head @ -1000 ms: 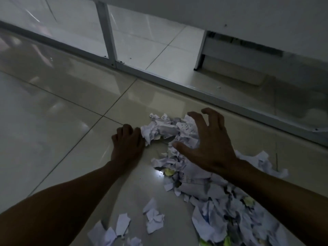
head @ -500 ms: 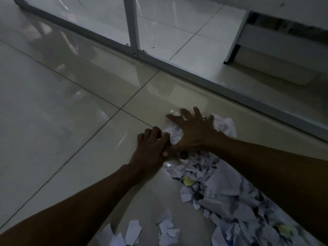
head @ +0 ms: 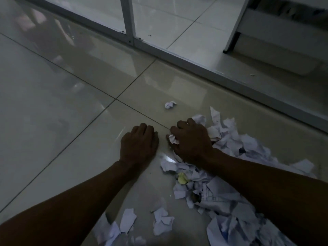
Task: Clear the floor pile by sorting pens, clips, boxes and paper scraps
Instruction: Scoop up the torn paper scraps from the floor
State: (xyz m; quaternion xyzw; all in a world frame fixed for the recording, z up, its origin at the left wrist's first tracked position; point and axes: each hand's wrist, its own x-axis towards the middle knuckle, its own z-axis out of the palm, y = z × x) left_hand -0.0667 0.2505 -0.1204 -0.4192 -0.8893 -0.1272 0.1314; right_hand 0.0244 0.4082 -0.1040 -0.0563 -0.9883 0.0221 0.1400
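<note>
A pile of torn and crumpled white paper scraps (head: 229,197) spreads over the tiled floor at the lower right, with a yellow scrap (head: 182,178) in it. My right hand (head: 191,141) rests on the pile's far end, its fingers curled around a wad of crumpled paper (head: 173,139). My left hand (head: 139,143) lies knuckles-up on the bare tile just left of it, fingers curled under, nothing visible in it. One small paper ball (head: 170,104) sits apart, beyond the hands. The room is dim; no pens, clips or boxes can be made out.
A few loose scraps (head: 162,222) lie near my left forearm at the bottom. A metal-framed glass partition (head: 177,56) runs diagonally across the floor behind the pile. A white furniture leg (head: 234,35) stands beyond the glass at the upper right.
My right hand has come down from spread above the pile and closed on crumpled paper, dragging it toward me. A small paper ball now lies apart. The left hand stayed down.
</note>
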